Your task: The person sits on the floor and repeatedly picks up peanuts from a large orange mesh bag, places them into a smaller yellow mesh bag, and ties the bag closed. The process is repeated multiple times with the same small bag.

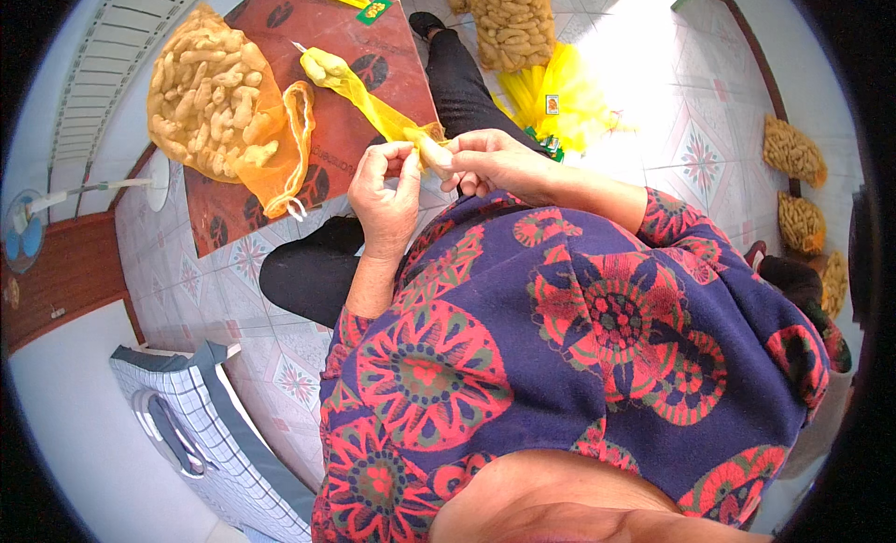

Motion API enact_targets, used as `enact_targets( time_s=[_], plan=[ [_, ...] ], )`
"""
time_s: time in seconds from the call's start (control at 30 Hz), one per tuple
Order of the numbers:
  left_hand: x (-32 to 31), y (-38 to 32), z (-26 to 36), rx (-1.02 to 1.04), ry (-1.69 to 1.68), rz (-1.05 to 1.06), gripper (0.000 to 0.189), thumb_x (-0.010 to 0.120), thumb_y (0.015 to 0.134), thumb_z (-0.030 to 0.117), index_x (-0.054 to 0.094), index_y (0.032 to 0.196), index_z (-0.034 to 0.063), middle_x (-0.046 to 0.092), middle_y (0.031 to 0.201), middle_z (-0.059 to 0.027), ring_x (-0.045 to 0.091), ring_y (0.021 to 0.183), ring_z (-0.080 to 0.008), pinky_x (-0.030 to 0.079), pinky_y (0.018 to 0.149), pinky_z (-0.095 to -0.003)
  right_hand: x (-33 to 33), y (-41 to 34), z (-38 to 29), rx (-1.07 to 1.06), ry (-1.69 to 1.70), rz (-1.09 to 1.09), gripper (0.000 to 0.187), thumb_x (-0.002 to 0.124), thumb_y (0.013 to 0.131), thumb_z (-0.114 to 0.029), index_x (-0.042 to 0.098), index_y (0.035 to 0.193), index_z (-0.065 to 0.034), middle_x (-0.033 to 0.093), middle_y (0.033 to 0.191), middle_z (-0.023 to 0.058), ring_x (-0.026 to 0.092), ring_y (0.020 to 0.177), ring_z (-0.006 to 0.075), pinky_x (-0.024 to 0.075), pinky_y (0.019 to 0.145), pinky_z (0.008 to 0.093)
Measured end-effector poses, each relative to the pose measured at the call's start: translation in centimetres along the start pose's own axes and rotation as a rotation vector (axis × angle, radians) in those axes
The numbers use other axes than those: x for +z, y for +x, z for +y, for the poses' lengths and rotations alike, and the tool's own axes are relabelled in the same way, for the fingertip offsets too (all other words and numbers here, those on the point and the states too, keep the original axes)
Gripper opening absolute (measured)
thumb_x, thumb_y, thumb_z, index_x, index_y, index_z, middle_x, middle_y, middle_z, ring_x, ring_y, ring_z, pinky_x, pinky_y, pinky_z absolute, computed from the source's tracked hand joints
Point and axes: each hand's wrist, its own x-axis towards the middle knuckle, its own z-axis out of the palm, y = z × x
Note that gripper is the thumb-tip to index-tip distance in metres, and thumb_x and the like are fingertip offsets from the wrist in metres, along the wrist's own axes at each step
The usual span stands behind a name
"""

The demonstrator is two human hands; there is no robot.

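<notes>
A long yellow mesh net sleeve [374,111] lies over the red patterned tabletop [364,25] and runs to both hands. A few tan knobbly pieces [324,67] bulge in its far end, which closes in a pale tip. My left hand [383,189] pinches the near end of the net between thumb and forefinger. My right hand [493,163] grips a pale finger-shaped piece [434,154] at the net's near end. Whether that piece sits inside the net or just at its mouth I cannot tell.
A full orange mesh sack [210,102] of tan pieces rests at the table's left. Yellow nets [570,98] with a tall filled sack [511,25] stand right of the table. Smaller sacks [794,151] line the right wall. A checked cloth-covered object [203,431] is at lower left.
</notes>
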Motion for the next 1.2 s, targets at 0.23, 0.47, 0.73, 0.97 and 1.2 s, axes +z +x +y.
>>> enact_targets(
  time_s=[0.23,0.47,0.73,0.97,1.2],
  plan=[
    [0.0,-0.4,-0.2,-0.134,-0.192,-0.021,0.010,0.067,0.087,-0.004,0.065,0.096,-0.0003,0.066,0.087,-0.0046,0.065,0.077,-0.0099,0.053,0.070,-0.0249,0.1,2.3,0.0,-0.081,0.032,0.005,0.017,0.068,0.092,-0.026,0.067,0.096,-0.0092,0.061,0.081,-0.0043,0.050,0.065,0.0033,0.0409,0.057,0.0181],
    [-0.4,-0.5,-0.7,-0.144,-0.161,0.049,0.013,0.070,0.088,0.003,0.061,0.097,-0.0008,0.065,0.087,-0.0038,0.062,0.073,-0.0093,0.052,0.068,-0.0244,0.4,2.5,0.6,-0.089,0.067,0.021,0.024,0.071,0.091,-0.030,0.068,0.101,-0.0087,0.060,0.080,-0.0051,0.050,0.066,0.0032,0.0405,0.058,0.0196],
    [-0.5,0.1,-0.9,0.038,0.220,0.049,0.029,0.076,0.082,0.013,0.062,0.104,0.0000,0.063,0.084,-0.0087,0.065,0.068,-0.0195,0.053,0.064,-0.0321,0.1,2.9,1.3,-0.202,-0.143,-0.003,0.028,0.070,0.093,-0.026,0.066,0.110,-0.0048,0.063,0.085,-0.0028,0.051,0.069,0.0038,0.0429,0.060,0.0212],
    [-0.4,0.5,0.5,0.133,0.432,-0.035,0.029,0.074,0.084,0.023,0.067,0.103,0.0028,0.062,0.082,-0.0102,0.066,0.067,-0.0258,0.052,0.060,-0.0371,0.1,3.1,1.8,-0.320,-0.210,0.029,0.027,0.070,0.093,-0.023,0.065,0.110,-0.0016,0.065,0.087,-0.0010,0.056,0.074,0.0057,0.0470,0.064,0.0237],
    [-0.7,1.1,0.5,0.255,0.532,-0.051,0.008,0.067,0.089,0.008,0.065,0.095,0.0024,0.063,0.080,-0.0127,0.067,0.072,-0.0279,0.052,0.064,-0.0369,0.3,3.0,1.5,-0.267,-0.168,-0.030,0.027,0.068,0.095,-0.023,0.064,0.111,-0.0018,0.065,0.088,-0.0009,0.056,0.075,0.0064,0.0472,0.064,0.0241]
  ],
)
